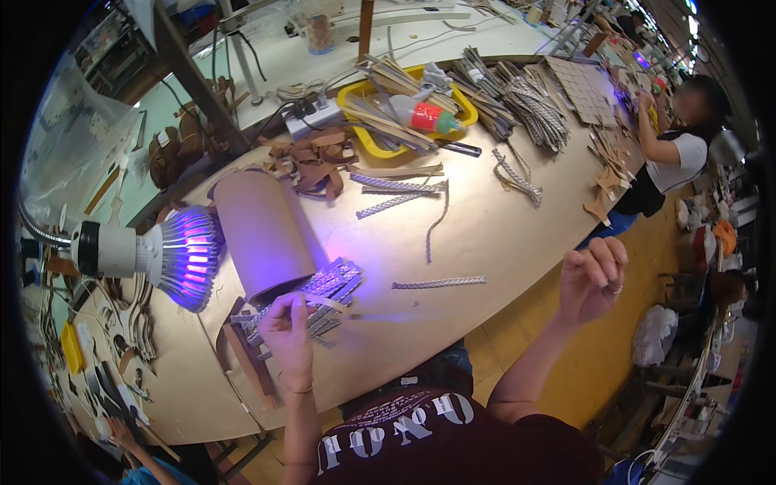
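My left hand (289, 327) — pale strip (329, 305) pinched, beside braided pieces (343, 279) at the brown cylinder's (263, 230) mouth; a careless sweep might scatter them. My right hand (594, 279) — loosely half-curled, nothing visible in it, raised beyond the table (501, 234).

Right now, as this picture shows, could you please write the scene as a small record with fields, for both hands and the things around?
Left hand: pinching a thin pale strip
Right hand: raised, fingers bent, nothing visible in it
Beside left hand: bundle of grey woven strips
Nearby: smooth brown cylinder, open end toward this bundle
Light: ribbed metal lamp, glowing purple
Farther off: yellow plastic tray, holding a bottle with red label
Lying alone: grey braided strip
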Tool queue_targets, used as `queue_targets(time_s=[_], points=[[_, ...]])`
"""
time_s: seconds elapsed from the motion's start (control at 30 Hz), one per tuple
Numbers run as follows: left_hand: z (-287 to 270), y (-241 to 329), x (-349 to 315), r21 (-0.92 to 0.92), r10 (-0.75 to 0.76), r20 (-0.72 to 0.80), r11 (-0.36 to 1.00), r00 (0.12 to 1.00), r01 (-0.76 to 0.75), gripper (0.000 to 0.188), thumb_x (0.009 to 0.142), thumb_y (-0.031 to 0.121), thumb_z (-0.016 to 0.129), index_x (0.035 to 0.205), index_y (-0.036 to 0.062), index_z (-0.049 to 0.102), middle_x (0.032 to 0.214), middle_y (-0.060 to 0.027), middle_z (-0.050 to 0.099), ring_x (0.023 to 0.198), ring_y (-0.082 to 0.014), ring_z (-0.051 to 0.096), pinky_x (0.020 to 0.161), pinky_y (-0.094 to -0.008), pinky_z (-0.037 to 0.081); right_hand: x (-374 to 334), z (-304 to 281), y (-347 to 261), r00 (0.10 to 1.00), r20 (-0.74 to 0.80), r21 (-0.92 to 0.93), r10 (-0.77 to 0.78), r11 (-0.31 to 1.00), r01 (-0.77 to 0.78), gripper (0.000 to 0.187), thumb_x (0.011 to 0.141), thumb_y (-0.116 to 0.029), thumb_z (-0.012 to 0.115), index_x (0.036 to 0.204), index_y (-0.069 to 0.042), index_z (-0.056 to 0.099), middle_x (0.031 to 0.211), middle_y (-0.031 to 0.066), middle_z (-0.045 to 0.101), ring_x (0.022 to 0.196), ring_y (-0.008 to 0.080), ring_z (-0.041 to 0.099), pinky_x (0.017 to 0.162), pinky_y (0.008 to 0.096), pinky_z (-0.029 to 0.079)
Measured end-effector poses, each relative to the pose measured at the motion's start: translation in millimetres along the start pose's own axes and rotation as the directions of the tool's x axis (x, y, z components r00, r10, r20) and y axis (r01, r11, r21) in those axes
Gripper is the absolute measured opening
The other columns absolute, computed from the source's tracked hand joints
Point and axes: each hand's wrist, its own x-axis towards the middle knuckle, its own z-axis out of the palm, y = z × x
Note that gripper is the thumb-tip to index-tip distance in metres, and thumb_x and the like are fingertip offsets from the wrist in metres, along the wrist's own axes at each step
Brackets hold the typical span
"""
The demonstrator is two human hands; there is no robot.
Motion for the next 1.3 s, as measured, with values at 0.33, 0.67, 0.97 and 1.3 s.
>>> queue_targets(time_s=[0.33,0.67,0.97,1.3], points=[[25,25,-9,-0.15,-0.017,0.15,0.988,0.989,0.04,0.013,0.096,0.006,0.058,0.091,-0.0032,0.067,0.086,-0.0067,0.067,0.073,-0.0086,0.059,0.067,-0.0228,0.046,-41,-10,87,0.45,-0.504,-0.68,0.737,-0.017,-0.733,0.028,0.101,-0.027,0.055,0.106,-0.003,0.068,0.078,-0.0018,0.063,0.071,0.0082,0.055,0.067,0.0228,0.045],[8,51,-36,-0.281,-0.022,0.334,0.952,0.942,0.121,0.016,0.093,0.01,0.059,0.084,-0.0032,0.063,0.092,-0.0149,0.067,0.071,-0.0148,0.059,0.07,-0.0278,0.049,-82,-18,182,0.481,-0.64,0.3,0.599,0.771,-0.561,0.049,0.105,-0.04,0.043,0.145,-0.012,0.039,0.118,0.012,0.058,0.098,0.0179,0.057,0.082,0.0294,0.047],[-22,37,-35,-0.648,-0.105,0.24,0.723,0.965,0.24,0.018,0.092,0.017,0.059,0.088,-0.0003,0.055,0.091,-0.0149,0.061,0.075,-0.0185,0.055,0.069,-0.0301,0.046,-40,-76,57,0.944,-0.303,0.025,0.128,0.992,-0.126,0.039,0.107,-0.032,0.039,0.14,-0.012,0.044,0.103,0.0082,0.065,0.083,0.0212,0.063,0.077,0.0303,0.047],[-15,35,-23,-0.416,-0.096,0.164,0.896,0.982,0.157,0.014,0.094,0.013,0.056,0.089,0.0,0.057,0.094,-0.0144,0.062,0.079,-0.0174,0.059,0.076,-0.0302,0.048,-55,-109,17,0.608,-0.651,-0.219,-0.455,-0.655,-0.724,0.032,0.097,-0.04,0.054,0.114,-0.014,0.061,0.092,0.0108,0.072,0.091,0.0332,0.068,0.079,0.0442,0.049]])
